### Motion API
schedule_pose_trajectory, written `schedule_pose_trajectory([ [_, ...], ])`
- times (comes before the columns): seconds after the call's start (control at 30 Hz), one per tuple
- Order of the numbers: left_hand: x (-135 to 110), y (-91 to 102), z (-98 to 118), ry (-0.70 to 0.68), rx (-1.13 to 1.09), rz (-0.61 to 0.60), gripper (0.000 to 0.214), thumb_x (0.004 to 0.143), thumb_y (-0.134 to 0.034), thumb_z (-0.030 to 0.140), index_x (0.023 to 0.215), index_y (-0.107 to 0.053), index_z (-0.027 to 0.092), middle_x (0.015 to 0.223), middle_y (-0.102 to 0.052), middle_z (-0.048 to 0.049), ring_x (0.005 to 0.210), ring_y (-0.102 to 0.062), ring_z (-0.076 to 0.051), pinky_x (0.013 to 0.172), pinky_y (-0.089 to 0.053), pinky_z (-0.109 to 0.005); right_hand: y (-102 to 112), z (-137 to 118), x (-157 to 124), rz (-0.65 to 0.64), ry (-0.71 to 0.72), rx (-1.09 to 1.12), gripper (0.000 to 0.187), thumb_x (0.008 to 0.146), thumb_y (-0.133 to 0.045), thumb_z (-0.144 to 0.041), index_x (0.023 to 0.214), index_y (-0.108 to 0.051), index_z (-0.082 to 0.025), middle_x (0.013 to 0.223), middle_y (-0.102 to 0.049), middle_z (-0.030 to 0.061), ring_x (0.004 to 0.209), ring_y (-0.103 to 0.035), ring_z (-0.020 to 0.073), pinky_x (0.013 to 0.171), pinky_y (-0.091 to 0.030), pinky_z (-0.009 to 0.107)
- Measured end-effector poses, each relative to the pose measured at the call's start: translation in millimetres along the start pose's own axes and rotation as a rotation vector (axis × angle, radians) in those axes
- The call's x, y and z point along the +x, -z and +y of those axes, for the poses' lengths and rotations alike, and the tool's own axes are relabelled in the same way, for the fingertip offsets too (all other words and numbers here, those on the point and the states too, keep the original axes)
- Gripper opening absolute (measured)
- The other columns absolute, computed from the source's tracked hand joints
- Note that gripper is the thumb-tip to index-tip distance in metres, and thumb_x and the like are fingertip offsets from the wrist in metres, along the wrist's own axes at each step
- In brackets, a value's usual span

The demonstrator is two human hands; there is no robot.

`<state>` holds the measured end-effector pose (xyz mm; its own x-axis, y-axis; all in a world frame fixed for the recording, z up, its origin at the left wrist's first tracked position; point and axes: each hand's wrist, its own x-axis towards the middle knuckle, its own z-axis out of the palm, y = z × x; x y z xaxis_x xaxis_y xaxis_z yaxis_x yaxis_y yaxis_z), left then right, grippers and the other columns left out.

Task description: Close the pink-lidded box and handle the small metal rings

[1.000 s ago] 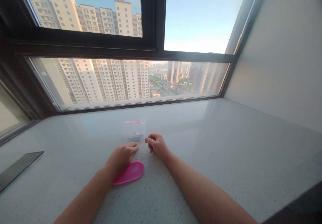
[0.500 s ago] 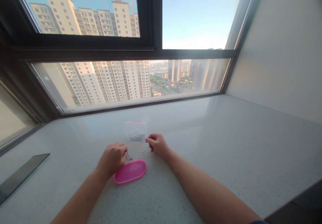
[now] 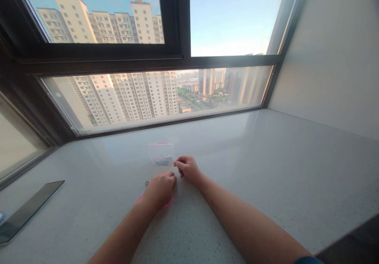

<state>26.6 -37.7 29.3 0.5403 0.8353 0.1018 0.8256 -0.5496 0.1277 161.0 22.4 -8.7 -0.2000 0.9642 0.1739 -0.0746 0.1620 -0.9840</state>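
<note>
Sunlit tower blocks fill the big dark-framed window (image 3: pixel 177 54), and below it runs a wide pale speckled stone sill (image 3: pixel 266 169) that serves as the work surface. Both bare forearms reach out over it from the near edge.

The left hand (image 3: pixel 160 189) lies palm down with its fingers curled together, resting on top of a flat pink oval plastic lid (image 3: pixel 168 204), so that only a thin pink rim shows past the knuckles on either side; whether it grips the lid or merely presses on it, I cannot tell. Just to the left of that hand, a tiny dark ring-like piece (image 3: pixel 147 182) sits loose on the stone, apart from the fingers.

The right hand (image 3: pixel 187 167) is drawn up with thumb and forefinger pinched together, as one holds something very small; what is between them is too small to make out. It hovers just beside a small clear plastic container (image 3: pixel 161 154) with a pink rim, which stands open on the sill beyond both hands, close enough that either can reach its mouth. Something small and bluish lies in its bottom.

Far off to the left, a dark flat phone (image 3: pixel 29 210) lies on the sill, well away from the hands.
</note>
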Motion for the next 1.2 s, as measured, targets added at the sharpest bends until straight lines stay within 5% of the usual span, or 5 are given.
schedule_pose_trajectory([
  [0.3, -17.5, 19.0, -30.4, 0.098, 0.171, 0.058, 0.021, 0.074, -0.045, 0.017, 0.063, -0.062, 0.017, 0.069, -0.062, -0.0084, 0.069, -0.059, -0.021, 0.069, -0.044, -0.032, -1.9, 1.1, 0.2, -0.008, -0.014, -0.015, 0.02, 0.068, -0.055, -0.032, 0.063, -0.057, -0.013, 0.04, -0.045, -0.0059, 0.03, -0.037, 0.005, 0.031, -0.03, 0.017],
  [0.5, -2.6, 22.1, -64.3, 0.042, 0.01, 0.395, 0.038, 0.078, -0.041, 0.019, 0.113, -0.053, 0.018, 0.114, -0.058, -0.0081, 0.106, -0.05, -0.021, 0.092, -0.036, -0.033, -2.5, 3.9, 1.9, -0.015, -0.008, -0.009, 0.021, 0.069, -0.054, -0.033, 0.064, -0.054, -0.013, 0.041, -0.045, -0.0058, 0.029, -0.037, 0.005, 0.03, -0.03, 0.017],
  [0.7, 13.6, 12.2, -83.6, 0.149, 0.137, 0.419, 0.051, 0.074, -0.049, 0.021, 0.125, -0.041, 0.023, 0.123, -0.051, -0.0082, 0.111, -0.045, -0.025, 0.089, -0.034, -0.035, -1.7, 0.3, -0.3, -0.017, 0.023, 0.014, 0.021, 0.071, -0.054, -0.034, 0.081, -0.053, -0.015, 0.046, -0.046, -0.0077, 0.03, -0.036, 0.0049, 0.029, -0.031, 0.016],
  [1.0, 34.7, 14.5, -87.3, 0.136, 0.219, 0.472, 0.021, 0.072, -0.055, 0.019, 0.092, -0.06, 0.023, 0.111, -0.053, -0.007, 0.102, -0.047, -0.025, 0.081, -0.032, -0.036, -0.6, -1.4, -2.4, -0.007, 0.022, -0.013, 0.025, 0.072, -0.052, -0.034, 0.09, -0.05, -0.017, 0.047, -0.046, -0.0081, 0.03, -0.037, 0.0058, 0.03, -0.032, 0.017],
  [1.2, 37.1, 10.2, -62.5, 0.043, 0.13, 0.516, 0.009, 0.075, -0.054, 0.017, 0.078, -0.061, 0.022, 0.102, -0.058, -0.0056, 0.101, -0.047, -0.023, 0.085, -0.026, -0.041, -4.8, -12.2, -12.4, 0.211, 0.37, -0.358, 0.017, 0.073, -0.055, -0.028, 0.086, -0.056, -0.018, 0.066, -0.055, -0.0003, 0.054, -0.05, 0.0105, 0.047, -0.041, 0.021],
])
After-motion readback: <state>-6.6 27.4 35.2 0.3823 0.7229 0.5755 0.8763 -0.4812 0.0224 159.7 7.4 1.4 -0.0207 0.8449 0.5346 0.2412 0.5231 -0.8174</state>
